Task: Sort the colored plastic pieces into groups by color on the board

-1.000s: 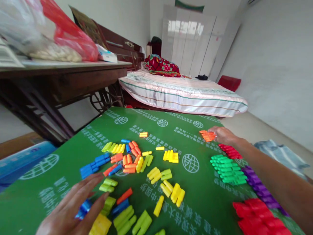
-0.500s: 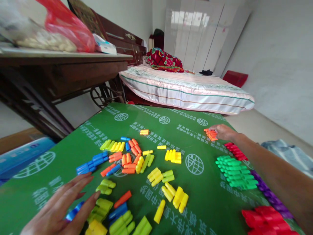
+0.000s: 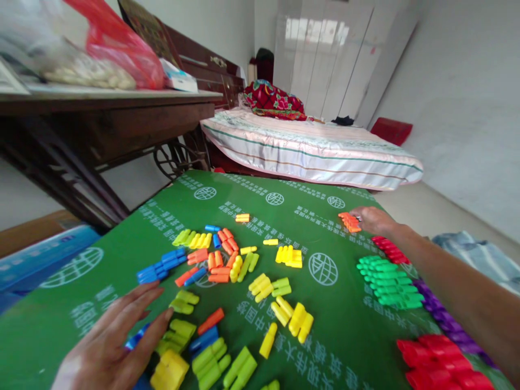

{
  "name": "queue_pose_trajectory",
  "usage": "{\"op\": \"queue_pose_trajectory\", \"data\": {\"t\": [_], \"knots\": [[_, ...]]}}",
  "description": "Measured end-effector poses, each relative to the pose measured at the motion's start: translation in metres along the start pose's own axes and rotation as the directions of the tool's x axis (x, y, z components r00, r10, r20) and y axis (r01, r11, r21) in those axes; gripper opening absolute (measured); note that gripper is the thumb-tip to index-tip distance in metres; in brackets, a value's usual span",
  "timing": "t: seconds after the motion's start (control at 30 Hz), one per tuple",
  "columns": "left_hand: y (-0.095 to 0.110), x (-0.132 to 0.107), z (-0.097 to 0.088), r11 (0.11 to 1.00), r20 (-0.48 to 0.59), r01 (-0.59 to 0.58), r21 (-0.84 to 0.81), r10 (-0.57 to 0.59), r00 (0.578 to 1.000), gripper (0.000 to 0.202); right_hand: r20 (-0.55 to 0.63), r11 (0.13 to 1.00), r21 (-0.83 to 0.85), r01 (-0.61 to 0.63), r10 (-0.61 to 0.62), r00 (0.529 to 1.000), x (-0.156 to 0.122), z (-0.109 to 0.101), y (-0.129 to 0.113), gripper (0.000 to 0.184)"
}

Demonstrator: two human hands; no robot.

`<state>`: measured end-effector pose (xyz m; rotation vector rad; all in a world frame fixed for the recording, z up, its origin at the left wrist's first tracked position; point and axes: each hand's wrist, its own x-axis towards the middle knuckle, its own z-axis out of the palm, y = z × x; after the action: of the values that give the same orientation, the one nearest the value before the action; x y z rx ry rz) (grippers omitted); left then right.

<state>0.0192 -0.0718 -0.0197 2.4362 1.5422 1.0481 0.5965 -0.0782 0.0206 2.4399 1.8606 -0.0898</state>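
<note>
Bullet-shaped plastic building blocks lie over a green board [image 3: 292, 303]. My left hand [image 3: 116, 336] is at the lower left, fingers stretched and apart, holding nothing. It is above blue blocks [image 3: 137, 337] and beside lime blocks [image 3: 176, 335] and a yellow block [image 3: 169, 371]. Blue joined blocks [image 3: 160, 265] lie just past its fingertips. My right hand [image 3: 371, 219] reaches to the far right of the board. Its curled fingers are at the right end of a row of orange blocks [image 3: 349, 222] and seem to pinch it; the fingertips are partly hidden.
Sorted groups line the right side: dark red blocks [image 3: 390, 249], green blocks [image 3: 388, 281], purple blocks [image 3: 450, 325] and large red blocks [image 3: 442, 363]. Mixed orange, yellow and blue blocks [image 3: 219, 260] lie mid-left. A sewing-machine table [image 3: 162, 116] stands left; a bed [image 3: 309, 146] is behind.
The view has shifted slightly, so the blocks on the left appear a little further right. My right hand stays at the orange row, and my left hand remains spread over the lower-left blocks.
</note>
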Motion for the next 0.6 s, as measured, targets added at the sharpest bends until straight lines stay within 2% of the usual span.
{"op": "queue_pose_trajectory", "data": {"t": [0.1,0.23,0.37,0.47,0.6], "knots": [[0.011,0.002,-0.005,0.999,0.059,-0.006,0.039,0.003,0.998,0.035,-0.024,0.997,0.014,0.073,-0.072,0.997,-0.024,-0.004,-0.023,0.044],[0.03,0.004,-0.011,0.999,0.037,-0.042,0.022,0.041,0.998,0.033,-0.036,0.963,0.1,0.251,-0.249,0.968,-0.081,-0.004,-0.075,0.037],[0.04,0.013,-0.009,0.992,0.088,-0.118,0.035,0.115,0.989,0.036,-0.028,0.837,0.284,0.467,-0.48,0.877,-0.162,-0.003,-0.137,0.028],[0.046,0.029,0.0,0.982,0.18,-0.168,0.089,0.15,0.972,0.037,-0.063,0.762,0.364,0.535,-0.553,0.831,-0.22,-0.004,-0.176,0.023],[0.057,0.058,0.022,0.95,0.365,-0.241,0.2,0.156,0.918,0.038,-0.072,0.758,0.322,0.567,-0.578,0.813,-0.273,-0.003,-0.209,0.014]]}}
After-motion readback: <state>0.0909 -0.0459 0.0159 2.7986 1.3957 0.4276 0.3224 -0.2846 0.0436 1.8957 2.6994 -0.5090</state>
